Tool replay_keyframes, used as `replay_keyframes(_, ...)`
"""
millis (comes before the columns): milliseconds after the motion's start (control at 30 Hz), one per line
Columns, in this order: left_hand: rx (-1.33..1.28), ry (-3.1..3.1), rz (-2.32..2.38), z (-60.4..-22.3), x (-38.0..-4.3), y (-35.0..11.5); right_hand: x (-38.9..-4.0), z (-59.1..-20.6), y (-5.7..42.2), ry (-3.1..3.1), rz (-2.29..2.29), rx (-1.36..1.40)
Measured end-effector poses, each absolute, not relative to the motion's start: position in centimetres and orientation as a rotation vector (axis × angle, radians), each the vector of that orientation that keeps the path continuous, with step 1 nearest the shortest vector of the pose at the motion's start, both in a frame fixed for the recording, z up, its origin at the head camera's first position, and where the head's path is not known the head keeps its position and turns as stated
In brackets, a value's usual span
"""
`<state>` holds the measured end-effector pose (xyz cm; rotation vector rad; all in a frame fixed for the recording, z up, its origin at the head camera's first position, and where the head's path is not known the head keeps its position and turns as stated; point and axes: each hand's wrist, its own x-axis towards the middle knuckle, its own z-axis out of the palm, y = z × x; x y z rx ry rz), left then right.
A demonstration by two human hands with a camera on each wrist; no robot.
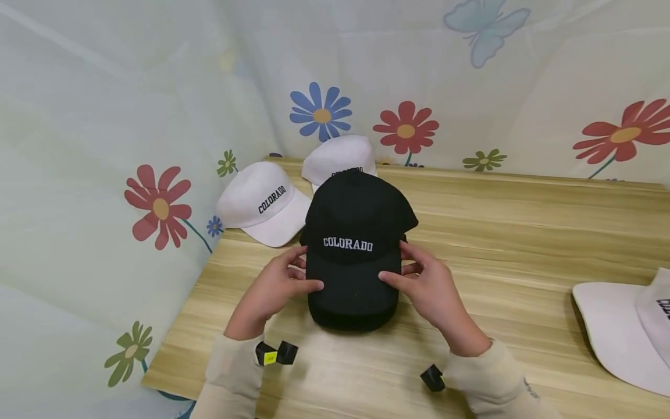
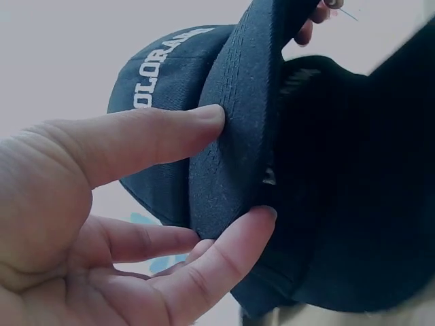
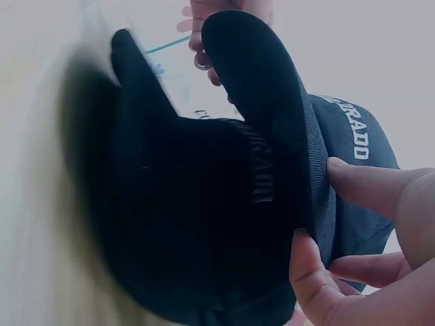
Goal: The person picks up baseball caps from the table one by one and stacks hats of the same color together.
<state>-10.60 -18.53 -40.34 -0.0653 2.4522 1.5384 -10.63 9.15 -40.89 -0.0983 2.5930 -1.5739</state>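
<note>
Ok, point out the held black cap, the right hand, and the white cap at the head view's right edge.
Held black cap (image 1: 349, 244): head view, on its front lettering.
Right hand (image 1: 433, 286): head view, on the back of the hand.
White cap (image 1: 617, 331): head view, on its brim.

The head view looks forward and down; nearer wrist views from either side share the upper black cap (image 1: 353, 226).

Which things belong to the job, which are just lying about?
Job, apparently:
upper black fabric cap, white lettering, held by brim
lower black fabric cap

Lying about, likely:
left white fabric cap, black lettering
rear white fabric cap
right white fabric cap
</note>
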Motion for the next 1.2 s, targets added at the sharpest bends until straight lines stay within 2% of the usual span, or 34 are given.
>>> replay_keyframes(567,0.023,2.523,1.337,-43.9,-10.9,-19.3,-9.7,-44.2,8.3,2.756,-1.326,-0.125)
replay_keyframes(933,0.092,2.608,1.185,-44.6,-10.9,-19.1,-9.8,-45.2,8.2,2.886,-1.164,-0.249)
replay_keyframes(1200,0.077,2.615,1.189,-44.8,-11.3,-19.1,-9.7,-45.3,8.2,2.885,-1.18,-0.225)
